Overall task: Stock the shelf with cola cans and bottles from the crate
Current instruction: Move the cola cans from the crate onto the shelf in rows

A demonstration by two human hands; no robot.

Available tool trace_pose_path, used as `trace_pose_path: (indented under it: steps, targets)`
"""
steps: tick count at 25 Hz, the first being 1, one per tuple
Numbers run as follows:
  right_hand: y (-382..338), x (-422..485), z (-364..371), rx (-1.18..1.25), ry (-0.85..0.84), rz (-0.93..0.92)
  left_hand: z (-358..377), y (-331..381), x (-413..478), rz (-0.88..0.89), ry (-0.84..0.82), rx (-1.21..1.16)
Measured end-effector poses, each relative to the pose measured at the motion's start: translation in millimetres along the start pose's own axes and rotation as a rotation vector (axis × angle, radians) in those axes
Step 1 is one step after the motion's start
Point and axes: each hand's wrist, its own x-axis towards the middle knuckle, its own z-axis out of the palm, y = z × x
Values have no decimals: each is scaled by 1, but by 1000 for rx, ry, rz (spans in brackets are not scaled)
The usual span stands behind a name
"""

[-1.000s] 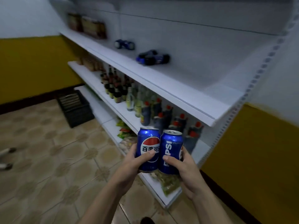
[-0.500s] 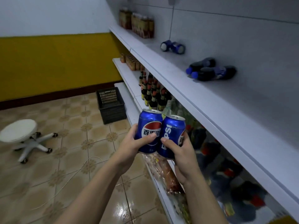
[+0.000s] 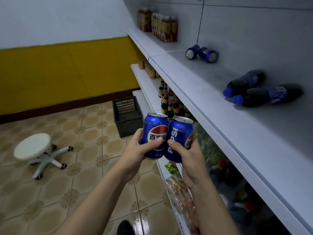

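My left hand (image 3: 135, 150) grips a blue cola can (image 3: 155, 131), upright. My right hand (image 3: 191, 160) grips a second blue cola can (image 3: 179, 138), tilted slightly right; the two cans touch side by side in front of the shelving. On the white upper shelf (image 3: 211, 99) two more blue cans (image 3: 201, 53) lie on their sides near the back wall. Two dark cola bottles (image 3: 257, 89) with blue caps lie flat farther right on the same shelf. The black crate (image 3: 127, 116) stands on the floor beside the lowest shelf.
A white wheeled stool (image 3: 36, 150) stands on the tiled floor at left. Brown drink bottles (image 3: 159, 22) line the far end of the upper shelf. Sauce bottles (image 3: 169, 102) fill the middle shelf, and snack packets (image 3: 179, 190) lie on the bottom one.
The view has turned left and closed in on the shelving, bringing the stool into sight. Both hands still hold their cans together, now lifted a little higher beside the upper shelf's edge.
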Motion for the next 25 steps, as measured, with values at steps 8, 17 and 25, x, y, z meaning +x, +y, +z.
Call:
trace_pose_path:
  steps: [8, 17, 25]
  targets:
    - [-20, 118, 51, -164, 31, -129, -54, 29, 142, 95, -126, -13]
    - [-58, 257, 101, -285, 283, -229, -87, 92, 313, 125, -364, 15]
    - [-110, 369, 72, -605, 393, -202, -57, 121, 435, 157, -411, 96]
